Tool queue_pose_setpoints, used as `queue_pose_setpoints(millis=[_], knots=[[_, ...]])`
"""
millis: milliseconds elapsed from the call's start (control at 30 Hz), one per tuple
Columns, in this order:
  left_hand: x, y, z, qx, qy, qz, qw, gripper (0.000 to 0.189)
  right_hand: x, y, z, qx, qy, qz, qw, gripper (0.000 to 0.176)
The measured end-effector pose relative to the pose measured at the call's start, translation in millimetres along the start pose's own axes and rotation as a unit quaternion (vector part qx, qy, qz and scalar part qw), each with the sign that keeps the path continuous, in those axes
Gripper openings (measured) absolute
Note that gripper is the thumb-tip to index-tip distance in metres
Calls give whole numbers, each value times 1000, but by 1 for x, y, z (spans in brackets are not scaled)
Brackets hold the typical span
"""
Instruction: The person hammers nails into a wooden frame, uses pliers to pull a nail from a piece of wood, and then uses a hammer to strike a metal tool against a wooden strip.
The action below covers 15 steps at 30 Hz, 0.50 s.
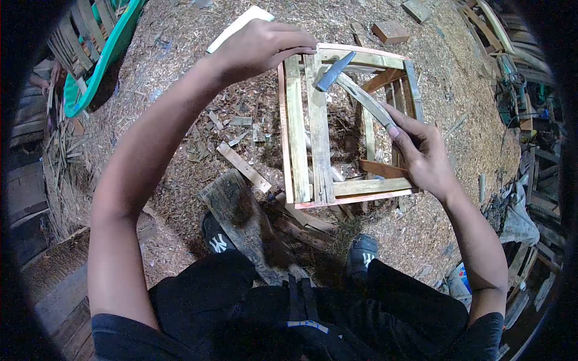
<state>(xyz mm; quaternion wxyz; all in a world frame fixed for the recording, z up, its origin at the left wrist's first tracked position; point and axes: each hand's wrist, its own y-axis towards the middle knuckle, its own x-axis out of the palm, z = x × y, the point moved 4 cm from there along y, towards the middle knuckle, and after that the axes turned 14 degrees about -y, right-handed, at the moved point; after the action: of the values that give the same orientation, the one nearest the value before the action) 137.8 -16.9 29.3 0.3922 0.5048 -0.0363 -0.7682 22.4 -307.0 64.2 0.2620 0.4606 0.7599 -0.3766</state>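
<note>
A crate-like frame of wooden slats (320,135) stands on the ground in front of me. At its far left corner is my left hand (262,45), fingertips pinched together over the end of a slat. Whatever lies between those fingertips is too small or hidden to make out. My right hand (424,150) is wrapped round the wooden handle of a hammer (367,102), thumb along the handle. The hammer's dark metal head (335,71) hangs over the upper left part of the frame, close to my left hand.
Wood chips cover the ground (174,108). A thick plank (241,222) lies between my shoes. Near it is a short wood strip (244,167). A wood block (391,32) and a white slab (238,27) lie beyond. A green curved plastic edge (99,75) rises at left.
</note>
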Motion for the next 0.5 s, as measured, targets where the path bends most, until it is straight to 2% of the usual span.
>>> queue_pose_setpoints(millis=[167, 267, 333, 500], knots=[[1, 4, 3, -9, 24, -45, 999, 22, 4, 1, 3, -46, -7, 48, 998, 40], [9, -1, 0, 11, 24, -4, 1000, 20, 4, 2, 2, -67, -17, 53, 996, 40], [10, -4, 2, 41, 16, 86, 995, 18, 1, 1, 0, -50, -18, 37, 998, 40], [11, -6, 4, 20, 9, 101, 995, 18, 3, 2, -1, -35, -18, 21, 999, 41]])
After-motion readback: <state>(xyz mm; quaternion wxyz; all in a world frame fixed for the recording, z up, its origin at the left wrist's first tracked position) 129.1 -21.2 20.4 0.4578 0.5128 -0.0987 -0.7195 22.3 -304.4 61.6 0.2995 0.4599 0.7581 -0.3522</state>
